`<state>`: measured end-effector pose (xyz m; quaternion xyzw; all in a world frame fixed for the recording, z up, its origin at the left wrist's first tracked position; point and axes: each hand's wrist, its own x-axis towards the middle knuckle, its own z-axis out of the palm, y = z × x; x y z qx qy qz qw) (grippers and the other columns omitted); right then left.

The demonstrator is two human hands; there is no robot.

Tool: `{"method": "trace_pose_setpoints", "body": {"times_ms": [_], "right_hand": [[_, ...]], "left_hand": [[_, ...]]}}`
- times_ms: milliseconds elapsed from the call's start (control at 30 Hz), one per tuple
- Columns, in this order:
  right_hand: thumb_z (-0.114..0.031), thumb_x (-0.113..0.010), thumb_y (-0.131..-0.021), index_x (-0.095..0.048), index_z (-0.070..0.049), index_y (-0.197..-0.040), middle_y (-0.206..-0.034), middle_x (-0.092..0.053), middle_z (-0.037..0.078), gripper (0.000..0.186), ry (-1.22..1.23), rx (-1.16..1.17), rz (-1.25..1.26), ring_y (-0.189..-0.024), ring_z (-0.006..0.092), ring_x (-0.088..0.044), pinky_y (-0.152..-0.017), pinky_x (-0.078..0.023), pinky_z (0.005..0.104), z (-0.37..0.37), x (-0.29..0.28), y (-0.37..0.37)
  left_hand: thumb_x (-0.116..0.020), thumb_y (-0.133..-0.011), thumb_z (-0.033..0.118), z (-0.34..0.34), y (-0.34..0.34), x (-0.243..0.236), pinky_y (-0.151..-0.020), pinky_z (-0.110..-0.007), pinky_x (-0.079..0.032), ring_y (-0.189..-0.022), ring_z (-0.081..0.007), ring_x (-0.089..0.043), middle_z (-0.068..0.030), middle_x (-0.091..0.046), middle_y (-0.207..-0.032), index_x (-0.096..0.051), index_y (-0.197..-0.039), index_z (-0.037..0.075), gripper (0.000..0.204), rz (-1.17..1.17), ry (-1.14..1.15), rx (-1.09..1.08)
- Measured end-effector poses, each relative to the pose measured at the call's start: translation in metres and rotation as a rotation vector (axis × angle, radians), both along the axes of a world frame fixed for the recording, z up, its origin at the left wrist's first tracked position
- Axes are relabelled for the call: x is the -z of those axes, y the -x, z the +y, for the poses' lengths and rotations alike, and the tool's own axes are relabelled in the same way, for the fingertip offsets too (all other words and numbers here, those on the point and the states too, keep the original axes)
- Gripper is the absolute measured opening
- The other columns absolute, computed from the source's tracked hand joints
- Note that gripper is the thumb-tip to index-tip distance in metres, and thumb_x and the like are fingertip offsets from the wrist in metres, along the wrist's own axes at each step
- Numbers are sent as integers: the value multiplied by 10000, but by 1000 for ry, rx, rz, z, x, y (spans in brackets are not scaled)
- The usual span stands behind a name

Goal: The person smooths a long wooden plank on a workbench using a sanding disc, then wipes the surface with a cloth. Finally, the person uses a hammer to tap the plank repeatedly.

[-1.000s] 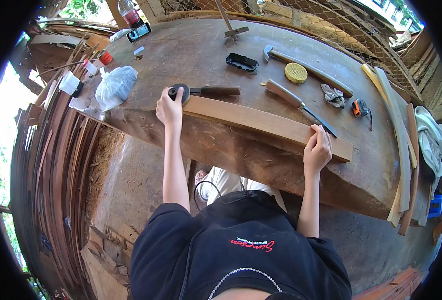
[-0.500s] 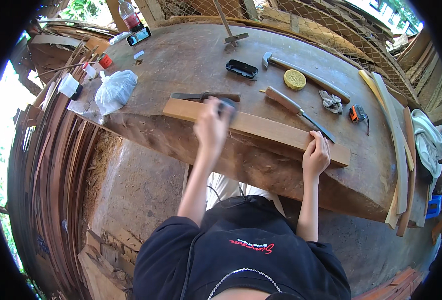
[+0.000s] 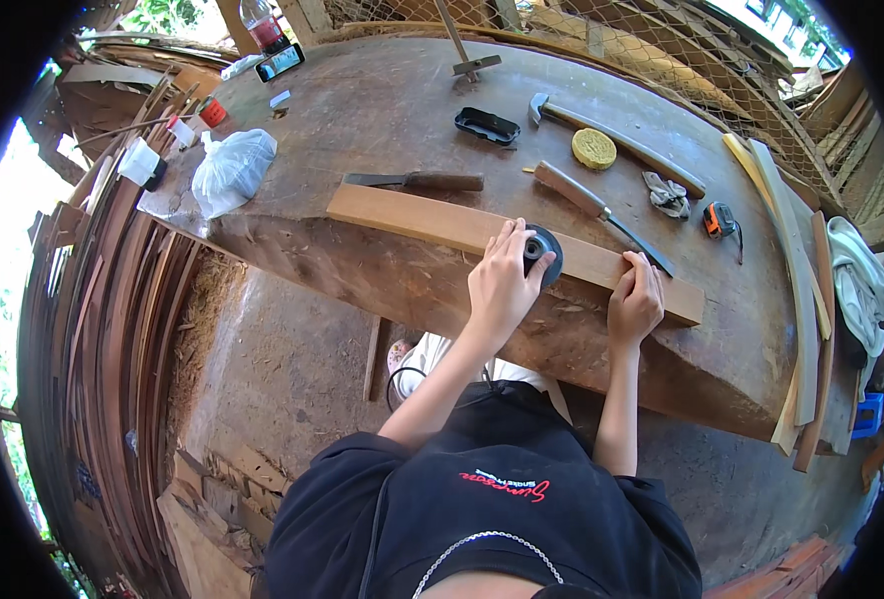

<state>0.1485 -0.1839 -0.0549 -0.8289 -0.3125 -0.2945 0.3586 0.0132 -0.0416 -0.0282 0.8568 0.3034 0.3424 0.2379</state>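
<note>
A long, squared brown wooden board (image 3: 417,222) lies near the workbench's front edge, slanting down to the right. My left hand (image 3: 500,278) is closed around a round black disc pad (image 3: 552,257) with a hub in its centre; it sits over the middle of the board. The pad's underside is hidden. Toward the board's right end, my right hand (image 3: 635,305) grips the near edge with bent fingers. Just behind the board lie a chisel (image 3: 445,181) and a second wooden-handled chisel (image 3: 568,187), its blade pointing toward my right hand.
Farther back on the workbench (image 3: 362,110) are a hammer (image 3: 630,152), a yellow round block (image 3: 594,149), a black tray (image 3: 487,126), a crumpled cloth (image 3: 667,196) and a tape measure (image 3: 720,220). A white plastic bag (image 3: 232,174) sits left. Wood strips (image 3: 788,250) lie right.
My left hand has slid the black disc pad rightward along the board, from near its left part to its middle. My right hand stays at the right end.
</note>
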Motion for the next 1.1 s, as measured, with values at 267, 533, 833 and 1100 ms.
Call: {"method": "trace_pose_setpoints", "body": {"times_ms": [267, 533, 833, 1100], "right_hand": [[-44, -500, -882, -660, -88, -966, -973, -696, 121, 185, 11, 18, -14, -984, 275, -657, -940, -487, 408, -2, 3, -1], [-43, -501, -882, -659, -91, -971, -973, -696, 125, 187, 11, 12, -10, -987, 274, -657, -941, -487, 407, -1, 2, 0], [-33, -502, -878, -658, -87, -975, -975, -697, 124, 192, 10, 11, -14, -986, 275, -657, -940, -486, 401, -3, 3, -1], [-30, -498, -878, -658, -85, -969, -967, -697, 121, 192, 2, 10, -7, -988, 272, -658, -942, -485, 404, 0, 1, 2]], "left_hand": [[-644, -863, 416, 154, 54, -7, -736, -441, -527, -841, -336, -680, -141, -693, -952, -635, -1056, 85, 383, 60, -58, -548], [-610, -892, 331, 75, 14, -3, -866, -422, -495, -1040, -320, -635, -153, -659, -1131, -634, -1059, 65, 315, -7, -22, -326], [-617, -895, 353, 99, 31, -6, -921, -416, -478, -1120, -320, -604, -144, -631, -1209, -633, -1077, 85, 325, 17, -31, -362], [-635, -870, 341, 140, 44, -7, -865, -431, -493, -1017, -334, -642, -133, -666, -1131, -644, -1071, 105, 309, 65, 9, -605]]}}
